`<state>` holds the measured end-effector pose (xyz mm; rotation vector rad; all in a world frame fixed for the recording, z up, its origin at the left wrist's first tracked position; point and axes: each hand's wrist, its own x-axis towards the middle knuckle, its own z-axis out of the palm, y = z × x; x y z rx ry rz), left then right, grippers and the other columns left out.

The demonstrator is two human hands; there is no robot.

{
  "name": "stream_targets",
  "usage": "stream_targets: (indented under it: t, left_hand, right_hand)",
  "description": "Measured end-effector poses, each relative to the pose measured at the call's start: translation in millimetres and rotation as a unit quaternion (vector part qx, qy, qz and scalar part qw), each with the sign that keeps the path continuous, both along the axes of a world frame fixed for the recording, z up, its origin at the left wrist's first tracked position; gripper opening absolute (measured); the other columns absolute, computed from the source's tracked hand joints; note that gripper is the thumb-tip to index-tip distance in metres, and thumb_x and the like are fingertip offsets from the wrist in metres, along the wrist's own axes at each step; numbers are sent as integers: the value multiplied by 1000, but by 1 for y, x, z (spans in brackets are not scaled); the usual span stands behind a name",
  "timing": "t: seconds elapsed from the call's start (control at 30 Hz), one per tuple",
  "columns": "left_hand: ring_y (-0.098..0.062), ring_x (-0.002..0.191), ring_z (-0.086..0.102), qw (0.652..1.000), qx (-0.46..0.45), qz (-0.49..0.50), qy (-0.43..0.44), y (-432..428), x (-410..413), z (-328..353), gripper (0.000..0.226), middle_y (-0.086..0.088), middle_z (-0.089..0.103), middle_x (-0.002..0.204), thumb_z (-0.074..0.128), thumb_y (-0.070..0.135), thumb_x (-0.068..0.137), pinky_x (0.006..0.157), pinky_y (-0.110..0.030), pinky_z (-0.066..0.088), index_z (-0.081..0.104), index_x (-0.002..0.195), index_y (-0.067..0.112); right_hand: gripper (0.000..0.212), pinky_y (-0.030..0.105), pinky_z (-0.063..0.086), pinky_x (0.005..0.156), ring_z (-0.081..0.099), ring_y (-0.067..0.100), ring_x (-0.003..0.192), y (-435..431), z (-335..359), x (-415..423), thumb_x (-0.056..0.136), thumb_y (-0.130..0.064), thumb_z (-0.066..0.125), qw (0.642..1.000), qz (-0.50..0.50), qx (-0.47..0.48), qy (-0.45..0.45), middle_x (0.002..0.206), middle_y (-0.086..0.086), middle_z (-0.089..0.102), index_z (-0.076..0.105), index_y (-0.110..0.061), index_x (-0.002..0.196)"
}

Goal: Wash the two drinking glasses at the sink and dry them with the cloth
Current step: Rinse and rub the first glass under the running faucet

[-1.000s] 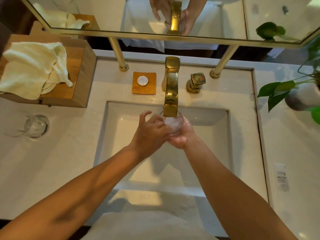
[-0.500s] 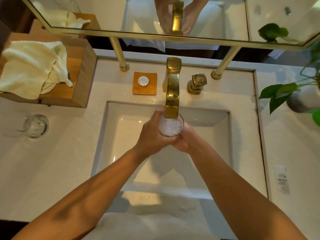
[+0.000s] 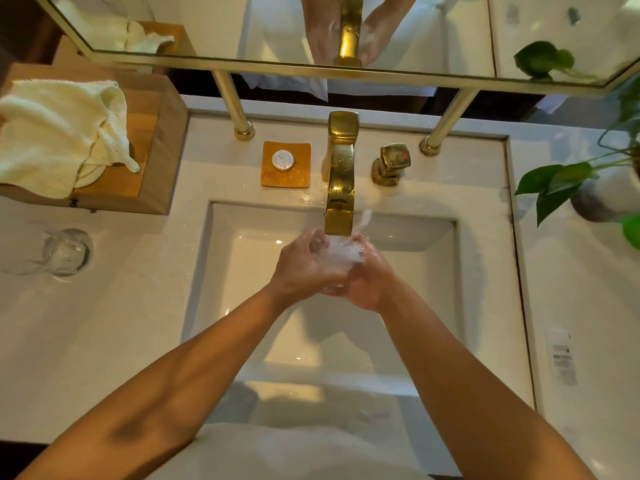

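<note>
The sink (image 3: 242,306) is set in the middle of the worktop (image 3: 104,323). Behind it stands the tap (image 3: 341,188), its spout reaching forward over the sink. The handle (image 3: 391,164) is just right of the tap, and a dish (image 3: 298,174) with soap (image 3: 283,160) on it is just left. A glass (image 3: 337,254) is under the spout, gripped between the left hand (image 3: 301,271) and the right hand (image 3: 367,278). The second glass (image 3: 67,251) stands on the worktop well left of the sink. Behind it is a box (image 3: 156,161) with the cloth (image 3: 52,133) lying on top. A plant (image 3: 561,181) is at the far right, and a label (image 3: 562,356) lies nearer, right of the sink. The mirror (image 3: 415,29) stands behind, above the tap.
</note>
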<state>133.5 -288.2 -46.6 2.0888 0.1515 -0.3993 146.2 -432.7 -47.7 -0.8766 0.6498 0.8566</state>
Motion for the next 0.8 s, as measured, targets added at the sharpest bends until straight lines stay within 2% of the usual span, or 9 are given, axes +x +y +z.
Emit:
stream_targets:
  t: [0.07,0.13,0.23,0.3,0.37,0.43,0.53,0.7,0.8]
  left_hand:
    - [-12,89,68,1000,-2,2,-26,3,6,2,62,6,69,100,88,41,59,73,-31,60,60,113,28]
    - [-14,94,65,995,24,-77,-55,2,11,4,64,6,67,102,80,44,57,80,-37,58,60,116,31]
    - [-15,101,51,985,75,-132,-85,1,9,-2,79,4,58,107,81,58,53,87,-33,50,56,121,26]
    - [-15,103,48,982,83,-135,-102,3,3,-7,87,1,53,110,87,55,53,85,-27,50,53,124,21]
    - [-15,94,57,971,109,-175,-119,3,2,-11,82,2,60,106,86,60,57,78,-31,55,52,121,20]
    - [-11,83,61,955,154,-222,-123,5,10,-14,79,6,63,97,75,77,60,71,-28,54,54,114,24]
    - [-9,79,61,935,184,-266,-143,12,25,-24,75,13,62,89,62,89,65,69,-25,50,59,106,26]
    - [-10,79,62,938,76,-269,-204,13,20,-12,57,8,70,91,81,66,65,72,-27,52,69,103,24]
    - [-15,74,66,969,32,-213,-119,11,19,-2,48,4,70,81,77,68,70,67,-38,57,69,89,25]
  right_hand:
    - [51,56,49,100,64,37,115,-4,3,-2,93,-43,52,999,16,26,-25,129,20,65,57,-14,134]
    - [36,57,51,99,66,38,113,-5,6,-2,97,-27,57,998,51,4,-43,127,20,65,58,-15,131]
    - [14,34,61,68,72,19,80,1,11,4,98,-10,56,987,91,-100,-92,92,10,72,66,-12,107]
    - [12,22,48,43,61,14,58,7,10,9,96,-9,56,949,135,-262,-111,73,5,63,65,-11,89]
    - [16,24,45,45,58,16,60,12,5,9,97,-18,54,923,139,-342,-109,72,5,60,57,-15,82]
    - [17,30,53,60,63,18,70,13,0,7,99,-11,51,942,95,-301,-111,81,7,62,56,-15,83]
    - [21,23,49,48,65,11,58,5,5,2,95,5,46,953,118,-236,-152,73,8,65,64,-3,90]
    - [15,37,50,62,66,26,71,11,-2,2,96,-7,55,944,100,-283,-139,76,12,67,66,-4,87]
    - [23,35,57,61,72,27,73,3,-1,3,100,-19,54,964,104,-207,-133,88,16,72,67,-1,105]
